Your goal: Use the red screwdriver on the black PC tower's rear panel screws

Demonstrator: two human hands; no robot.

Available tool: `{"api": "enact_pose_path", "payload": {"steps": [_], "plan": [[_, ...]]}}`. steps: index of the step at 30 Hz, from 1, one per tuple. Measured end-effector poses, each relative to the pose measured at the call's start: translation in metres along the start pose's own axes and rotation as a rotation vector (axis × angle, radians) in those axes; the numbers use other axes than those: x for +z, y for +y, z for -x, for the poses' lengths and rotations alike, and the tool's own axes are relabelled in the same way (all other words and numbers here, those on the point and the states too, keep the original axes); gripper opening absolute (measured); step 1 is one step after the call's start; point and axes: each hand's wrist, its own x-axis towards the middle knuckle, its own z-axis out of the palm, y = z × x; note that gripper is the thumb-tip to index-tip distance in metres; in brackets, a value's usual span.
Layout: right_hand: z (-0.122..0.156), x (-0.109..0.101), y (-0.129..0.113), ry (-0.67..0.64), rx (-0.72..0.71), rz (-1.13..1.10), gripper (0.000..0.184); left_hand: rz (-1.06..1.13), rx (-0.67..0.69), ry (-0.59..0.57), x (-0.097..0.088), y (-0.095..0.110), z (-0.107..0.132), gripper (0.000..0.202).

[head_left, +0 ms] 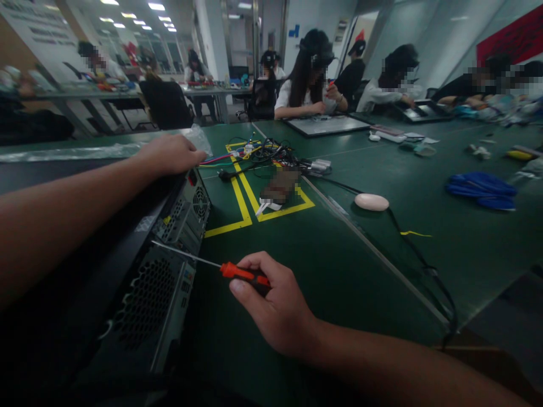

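Observation:
A black desktop computer case (127,215) lies at the left, its vented rear panel (169,271) facing right. My left hand (167,152) grips the far top edge of the case near the rear corner, with some fingertips hidden behind it. My right hand (275,305) is wrapped round the red and black handle of a screwdriver (244,275). The long thin shaft points left, and its tip meets the rear panel just above the honeycomb grille, though whether it sits in a screw cannot be made out.
A tangle of cables (271,151) and a phone-like dark object (282,186) lie beyond the case near yellow tape (244,203). A pale oval piece (371,202) sits on a black cord. Blue folded material (481,189) lies at right. Several people work across the green table (382,254).

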Motion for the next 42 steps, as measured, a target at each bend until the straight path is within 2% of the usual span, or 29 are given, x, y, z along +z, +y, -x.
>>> {"api": "enact_pose_path", "payload": {"steps": [11,15,32,42], "plan": [[-0.0004,0.0013,-0.001,-0.037,-0.029,-0.047,0.009,-0.027,0.039,0.012,-0.0009,0.0027,0.003,0.071],[0.0004,0.0025,0.0013,-0.019,-0.022,-0.035,0.015,0.005,0.021,0.008,0.0006,-0.0001,0.0008,0.07],[-0.0006,0.0015,0.0003,-0.03,0.009,-0.058,0.013,-0.012,0.01,0.006,0.0014,-0.0017,-0.0005,0.069],[-0.0005,0.0021,0.0011,-0.013,-0.024,-0.065,0.009,-0.021,0.035,0.009,-0.0012,0.0015,0.0033,0.07]]}}
